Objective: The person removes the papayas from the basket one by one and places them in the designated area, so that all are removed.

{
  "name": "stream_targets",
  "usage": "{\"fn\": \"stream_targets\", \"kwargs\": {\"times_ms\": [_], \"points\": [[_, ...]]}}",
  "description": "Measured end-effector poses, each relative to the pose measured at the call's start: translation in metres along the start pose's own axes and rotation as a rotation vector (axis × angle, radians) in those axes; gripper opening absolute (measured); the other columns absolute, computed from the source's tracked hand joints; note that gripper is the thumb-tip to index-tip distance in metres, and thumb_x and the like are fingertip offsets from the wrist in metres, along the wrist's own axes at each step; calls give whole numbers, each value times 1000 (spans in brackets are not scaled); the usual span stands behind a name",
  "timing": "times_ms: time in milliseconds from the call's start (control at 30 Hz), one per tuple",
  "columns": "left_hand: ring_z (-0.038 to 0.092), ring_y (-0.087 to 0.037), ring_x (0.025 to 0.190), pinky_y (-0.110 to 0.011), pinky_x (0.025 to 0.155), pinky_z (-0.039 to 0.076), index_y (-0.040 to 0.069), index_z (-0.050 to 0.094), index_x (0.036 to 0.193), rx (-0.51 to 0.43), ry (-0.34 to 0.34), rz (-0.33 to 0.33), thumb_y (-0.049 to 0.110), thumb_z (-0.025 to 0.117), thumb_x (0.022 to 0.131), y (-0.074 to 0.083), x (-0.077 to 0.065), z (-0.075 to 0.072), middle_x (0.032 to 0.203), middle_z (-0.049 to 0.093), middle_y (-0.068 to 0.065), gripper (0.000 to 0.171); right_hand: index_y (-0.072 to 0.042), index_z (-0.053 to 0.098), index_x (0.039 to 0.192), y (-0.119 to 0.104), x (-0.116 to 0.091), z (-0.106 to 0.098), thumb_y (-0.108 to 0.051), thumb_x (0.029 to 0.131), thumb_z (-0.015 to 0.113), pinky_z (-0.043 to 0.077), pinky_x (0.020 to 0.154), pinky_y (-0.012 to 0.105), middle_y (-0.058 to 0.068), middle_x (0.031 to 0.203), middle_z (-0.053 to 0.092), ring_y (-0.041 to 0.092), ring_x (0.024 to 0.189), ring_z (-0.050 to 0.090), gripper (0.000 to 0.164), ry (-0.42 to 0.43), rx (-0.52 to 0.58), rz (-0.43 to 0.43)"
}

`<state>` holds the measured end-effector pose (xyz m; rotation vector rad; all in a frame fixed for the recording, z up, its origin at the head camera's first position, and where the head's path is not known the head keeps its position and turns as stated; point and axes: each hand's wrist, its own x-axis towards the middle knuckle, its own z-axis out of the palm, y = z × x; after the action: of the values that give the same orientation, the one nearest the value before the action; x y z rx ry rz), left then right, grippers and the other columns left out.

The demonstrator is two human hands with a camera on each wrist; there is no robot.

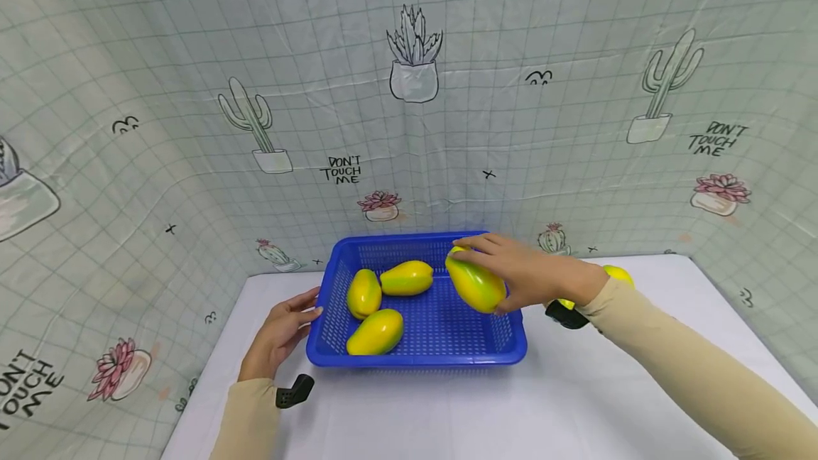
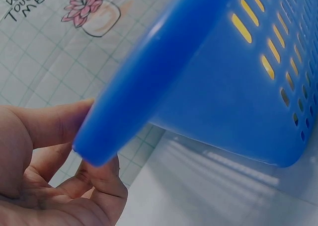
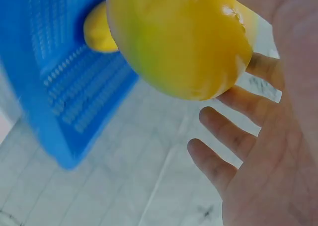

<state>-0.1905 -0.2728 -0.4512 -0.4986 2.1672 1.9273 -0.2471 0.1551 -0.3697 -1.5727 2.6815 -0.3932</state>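
A blue plastic basket (image 1: 441, 360) with perforated walls holds three yellow-green papayas: one at the left (image 1: 363, 294), one at the back (image 1: 407, 278) and one at the front left (image 1: 375, 333). Over the basket's right half, my right hand (image 1: 511, 268) grips another papaya (image 1: 476, 282), thumb on one side and fingers on the other. The right wrist view shows this papaya (image 3: 179, 42) large, with the lower fingers spread off it. My left hand (image 1: 284, 329) pinches the basket's left rim; in the left wrist view, thumb and fingers lie around the rim's corner (image 2: 99, 141).
More yellow fruit (image 1: 618, 275) shows on the white-covered table (image 1: 409, 417) at the right, partly hidden behind my right wrist. A grid-patterned cloth (image 1: 447, 148) with cactus drawings hangs behind the basket and along both sides.
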Motion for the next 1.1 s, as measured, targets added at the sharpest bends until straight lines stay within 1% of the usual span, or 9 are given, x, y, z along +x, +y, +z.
{"fn": "stream_targets", "kwargs": {"times_ms": [67, 200, 333, 500, 600, 700, 867, 1100], "points": [[59, -15, 106, -19, 84, 50, 4, 44, 160, 1, -3, 0, 4, 62, 105, 1, 0, 0, 161, 41, -26, 58, -9, 45, 157, 3, -10, -5, -22, 76, 96, 47, 110, 60, 16, 163, 40, 40, 142, 44, 97, 27, 2, 36], [59, -17, 109, -18, 85, 50, 4, 44, 160, 14, -1, -5, 5, 62, 105, 0, -1, -1, 162, 41, -26, 58, -10, 44, 158, 12, -30, -11, -21, 72, 99, 44, 111, 66, 16, 162, 41, 42, 143, 44, 103, 87, -22, 102], [59, -18, 110, -18, 85, 50, 5, 44, 160, 24, 2, -7, 5, 62, 105, -1, -1, -3, 161, 41, -26, 58, -5, 43, 158, 21, -52, -16, -16, 71, 98, 42, 111, 67, 19, 161, 42, 43, 142, 43, 103, 147, -12, 137], [59, -17, 109, -17, 84, 50, 4, 43, 160, 22, -1, -3, 5, 62, 105, -1, -1, -3, 162, 40, -26, 58, -2, 42, 157, 35, -80, -21, -11, 70, 98, 41, 111, 68, 21, 161, 39, 45, 143, 41, 103, 188, -3, 193], [58, -17, 110, -17, 84, 50, 4, 43, 161, 24, -5, -5, 5, 62, 105, 0, -1, -3, 162, 40, -26, 58, -2, 44, 156, 44, -97, -21, -12, 68, 100, 41, 109, 71, 22, 160, 40, 46, 142, 41, 104, 220, -11, 215], [58, -17, 109, -17, 84, 50, 4, 42, 161, 23, -7, -6, 4, 61, 106, 0, -2, -2, 162, 39, -26, 58, -3, 45, 155, 52, -112, -20, -15, 67, 101, 42, 105, 73, 23, 159, 41, 47, 140, 42, 105, 249, -15, 242], [58, -15, 108, -16, 83, 50, 4, 42, 161, 18, -8, -5, 5, 61, 106, 1, -2, -1, 163, 38, -25, 59, -2, 45, 153, 64, -136, -17, -13, 64, 103, 45, 100, 74, 26, 157, 42, 48, 137, 43, 107, 293, -21, 291], [57, -15, 104, -18, 82, 50, 4, 42, 161, 13, -10, -4, 5, 60, 106, 0, -2, 0, 162, 38, -26, 58, 2, 42, 155, 81, -168, -11, -10, 63, 102, 41, 98, 78, 31, 155, 40, 54, 135, 39, 110, 324, 9, 367]]}}
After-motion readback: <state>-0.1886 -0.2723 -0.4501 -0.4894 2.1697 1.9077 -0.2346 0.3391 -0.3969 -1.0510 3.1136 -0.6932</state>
